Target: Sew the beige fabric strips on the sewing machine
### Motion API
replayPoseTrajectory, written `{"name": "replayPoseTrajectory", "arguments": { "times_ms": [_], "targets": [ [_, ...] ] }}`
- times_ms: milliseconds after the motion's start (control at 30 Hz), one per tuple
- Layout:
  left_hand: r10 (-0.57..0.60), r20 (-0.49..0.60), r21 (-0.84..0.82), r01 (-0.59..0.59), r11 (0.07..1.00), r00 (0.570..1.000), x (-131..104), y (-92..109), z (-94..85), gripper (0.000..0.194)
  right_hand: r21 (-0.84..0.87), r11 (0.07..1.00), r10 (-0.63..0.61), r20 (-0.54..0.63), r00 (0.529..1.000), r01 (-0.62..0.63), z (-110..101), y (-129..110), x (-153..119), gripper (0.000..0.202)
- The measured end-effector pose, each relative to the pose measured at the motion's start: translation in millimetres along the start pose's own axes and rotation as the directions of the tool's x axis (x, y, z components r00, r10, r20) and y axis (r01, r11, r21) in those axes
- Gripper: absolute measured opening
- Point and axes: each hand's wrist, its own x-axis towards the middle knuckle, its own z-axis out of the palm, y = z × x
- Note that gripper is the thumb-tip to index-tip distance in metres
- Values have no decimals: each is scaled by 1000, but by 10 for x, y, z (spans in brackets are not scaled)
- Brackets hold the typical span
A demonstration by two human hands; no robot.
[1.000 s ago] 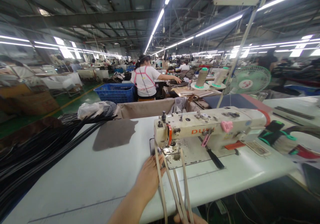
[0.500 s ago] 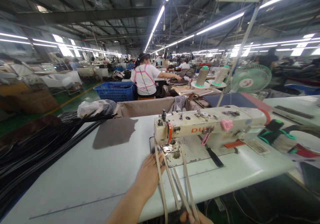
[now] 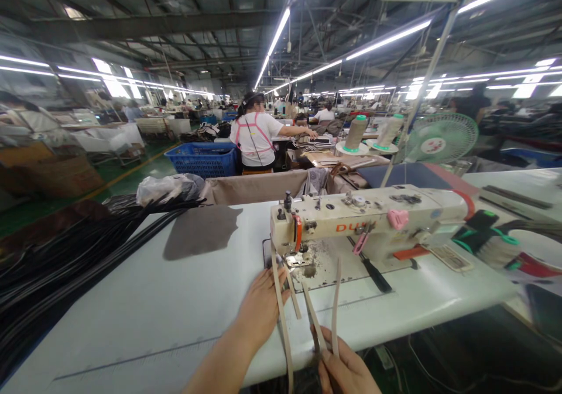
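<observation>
- Factory hall; white sewing table (image 3: 167, 300).
- Your left hand (image 3: 262, 309) lies flat on a beige strap (image 3: 281, 312), at the sewing machine's (image 3: 369, 221) seven o'clock.
- Your right hand (image 3: 345, 370) pinches two strap ends (image 3: 325, 324).

Two hands (image 3: 263, 309), four beige straps (image 3: 281, 318), one sewing machine (image 3: 369, 221), two thread cones (image 3: 355, 133), one fan (image 3: 440, 139)
</observation>
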Motion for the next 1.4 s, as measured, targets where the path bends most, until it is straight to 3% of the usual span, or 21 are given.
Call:
{"name": "replayPoseTrajectory", "arguments": {
  "times_ms": [267, 467, 833, 1400],
  "targets": [
    [13, -3, 20, -13, 1000, 1000, -11, -6, 8, 43, 12, 999, 31, -17, 999, -31, 200, -78, 192, 114],
    [5, -15, 6, -5, 1000, 1000, -9, -3, 7, 43, 4, 1000, -7, 53, 999, 7, 287, -267, 135, 98],
    [10, 4, 90, -10, 996, 1000, 6, -14, 30, 44, 2, 999, -33, 75, 997, 33, 361, -280, 183, 76],
    [25, -50, 49, -23, 999, 998, -10, -44, 47, 44, -81, 996, 26, 38, 999, -23, 432, -260, 345, 91]
  ]
}}
